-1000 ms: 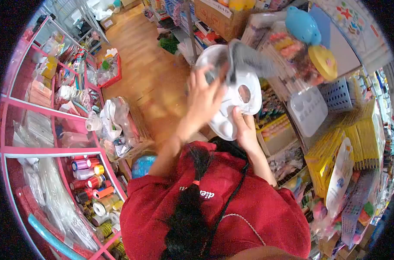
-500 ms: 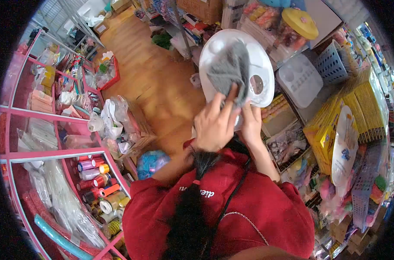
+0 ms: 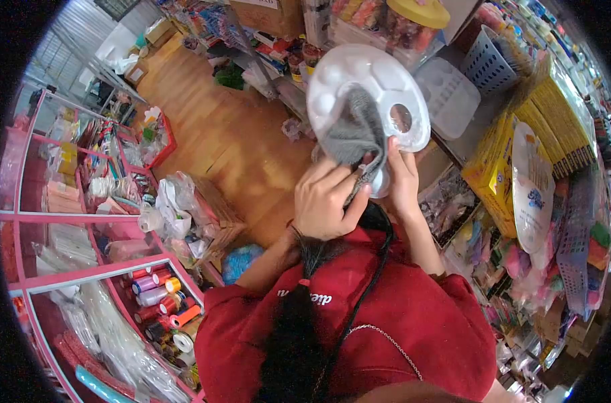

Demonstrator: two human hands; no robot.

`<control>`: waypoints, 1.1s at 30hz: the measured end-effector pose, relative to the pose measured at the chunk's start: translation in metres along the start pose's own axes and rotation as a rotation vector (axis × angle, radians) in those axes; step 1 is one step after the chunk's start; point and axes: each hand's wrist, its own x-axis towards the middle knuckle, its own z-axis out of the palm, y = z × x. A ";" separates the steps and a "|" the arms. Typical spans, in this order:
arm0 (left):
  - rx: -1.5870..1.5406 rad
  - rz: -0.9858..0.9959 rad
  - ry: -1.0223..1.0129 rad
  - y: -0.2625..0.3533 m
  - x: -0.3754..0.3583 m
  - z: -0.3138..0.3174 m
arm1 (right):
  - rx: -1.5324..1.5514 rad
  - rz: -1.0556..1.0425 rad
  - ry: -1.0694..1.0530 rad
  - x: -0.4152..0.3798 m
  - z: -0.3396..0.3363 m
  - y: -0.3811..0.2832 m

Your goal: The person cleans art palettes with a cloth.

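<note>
A white oval paint palette (image 3: 403,77) with round wells and a thumb hole is held up in front of my chest. My right hand (image 3: 404,176) grips its lower right edge, thumb on the face below the hole. A grey cloth (image 3: 354,134) lies bunched over the lower left wells. My left hand (image 3: 327,200) has its fingers curled around the cloth's lower end, against the palette; the fingertips are partly hidden by the cloth.
On the right stand another white palette (image 3: 534,188) leaning on yellow boxes (image 3: 493,181), a clear plastic tray (image 3: 448,97) and a blue-grey basket (image 3: 490,64). Pink shelving (image 3: 83,218) with ribbon spools (image 3: 159,289) runs along the left. A red bin (image 3: 165,141) sits on the wooden floor (image 3: 231,144).
My left hand has moved down and slightly left, drawing the cloth lower and uncovering the upper wells. The palette stays in my right hand. The view has shifted a little.
</note>
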 end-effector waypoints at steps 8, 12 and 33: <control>0.087 0.290 -0.057 -0.018 0.030 0.003 | -0.178 -0.017 -0.258 -0.009 -0.015 0.013; 0.097 0.170 0.163 -0.043 0.062 -0.006 | -0.387 -0.045 -0.349 -0.014 -0.011 0.018; -0.216 -0.039 0.296 -0.087 0.082 0.024 | -0.370 0.054 -0.334 -0.027 -0.031 0.009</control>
